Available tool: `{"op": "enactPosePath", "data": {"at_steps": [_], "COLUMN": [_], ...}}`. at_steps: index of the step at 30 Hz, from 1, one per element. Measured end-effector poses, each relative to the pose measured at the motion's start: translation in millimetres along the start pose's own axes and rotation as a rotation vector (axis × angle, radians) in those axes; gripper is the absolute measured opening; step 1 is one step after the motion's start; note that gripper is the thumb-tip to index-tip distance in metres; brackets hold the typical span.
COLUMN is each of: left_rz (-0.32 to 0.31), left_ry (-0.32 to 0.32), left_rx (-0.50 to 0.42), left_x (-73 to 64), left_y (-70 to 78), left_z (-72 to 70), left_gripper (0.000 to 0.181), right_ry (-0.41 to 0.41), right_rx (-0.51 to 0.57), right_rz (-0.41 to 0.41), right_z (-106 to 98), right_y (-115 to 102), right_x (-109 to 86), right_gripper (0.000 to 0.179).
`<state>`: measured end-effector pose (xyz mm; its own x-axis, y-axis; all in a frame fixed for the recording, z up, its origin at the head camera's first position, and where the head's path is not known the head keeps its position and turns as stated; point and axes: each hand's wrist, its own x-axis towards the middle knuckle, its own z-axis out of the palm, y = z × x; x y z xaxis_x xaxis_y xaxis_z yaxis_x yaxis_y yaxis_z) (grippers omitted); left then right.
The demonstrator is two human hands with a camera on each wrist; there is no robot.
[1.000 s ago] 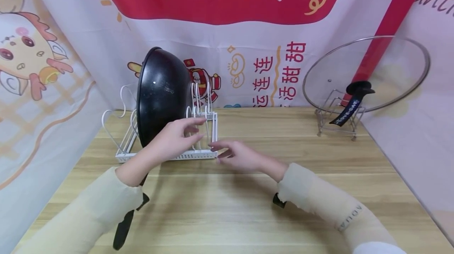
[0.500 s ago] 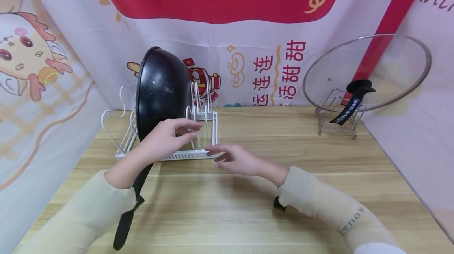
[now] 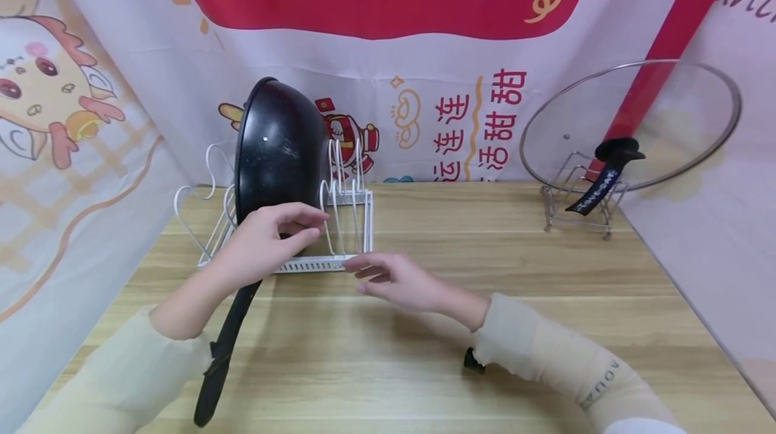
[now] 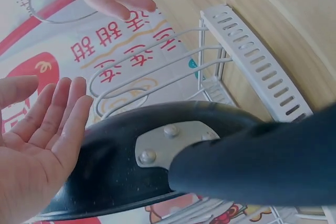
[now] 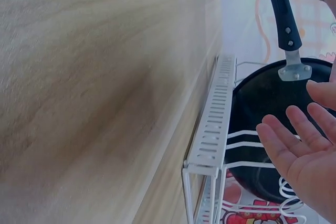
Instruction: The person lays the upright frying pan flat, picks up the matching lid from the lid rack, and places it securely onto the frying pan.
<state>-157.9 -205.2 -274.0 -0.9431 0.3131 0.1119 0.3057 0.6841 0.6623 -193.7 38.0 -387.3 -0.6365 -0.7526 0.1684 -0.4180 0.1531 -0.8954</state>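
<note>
A black wok (image 3: 280,137) stands on its side in a white wire rack (image 3: 312,265), its long handle (image 3: 225,339) slanting toward the front of the table. My left hand (image 3: 263,238) is in front of the wok in the head view, with relaxed fingers and nothing held. In the left wrist view its fingers (image 4: 52,114) are loosely extended beside the wok. My right hand (image 3: 400,279) hovers by the rack's front right corner, also holding nothing. In the right wrist view, its fingers (image 5: 291,140) spread loosely, overlapping the wok and the rack's wires.
At the right, a glass lid (image 3: 673,117) with a black handle leans upright in a small metal stand (image 3: 576,220). Printed cloth (image 3: 412,56) backs the wooden table (image 3: 497,232). A small black object (image 3: 473,361) shows under the right cuff.
My left hand has drifted left and toward the body, uncovering more of the rack's dividers. The right hand has shifted slightly left and nearer the front. Wok and rack stay in place.
</note>
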Motion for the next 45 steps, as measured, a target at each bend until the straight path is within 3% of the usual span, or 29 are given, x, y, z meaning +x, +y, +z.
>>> {"op": "enactPosePath", "data": {"at_steps": [6,17,27,36,45], "left_rz": [0.003,0.004,-0.018,-0.073,-0.055], "left_ry": [0.014,0.009,-0.049,-0.039,-0.003], "left_rx": [-0.012,-0.027,-0.267,-0.309,-0.41], "left_x": [-11.0,-24.1,-34.5,-48.6,-58.1], "left_y": [-2.6,-7.3,-19.9,-35.4,-56.1], "left_z": [-5.0,-8.5,-12.4,-19.2,-25.1], "left_gripper": [0.022,0.019,0.025,0.026,0.029], "right_ry": [0.002,-0.027,-0.05,-0.061,-0.078], "right_rx": [0.017,0.023,0.058,0.102,0.155], "right_rz": [-0.031,-0.013,-0.033,-0.017,0.008], "right_z": [5.0,11.2,20.8,36.3,52.4], "right_y": [-2.1,-5.0,-6.4,-5.7,-4.0], "right_x": [0.6,2.0,5.8,6.3,8.3], "right_gripper": [0.037,0.039,0.039,0.038,0.037]}}
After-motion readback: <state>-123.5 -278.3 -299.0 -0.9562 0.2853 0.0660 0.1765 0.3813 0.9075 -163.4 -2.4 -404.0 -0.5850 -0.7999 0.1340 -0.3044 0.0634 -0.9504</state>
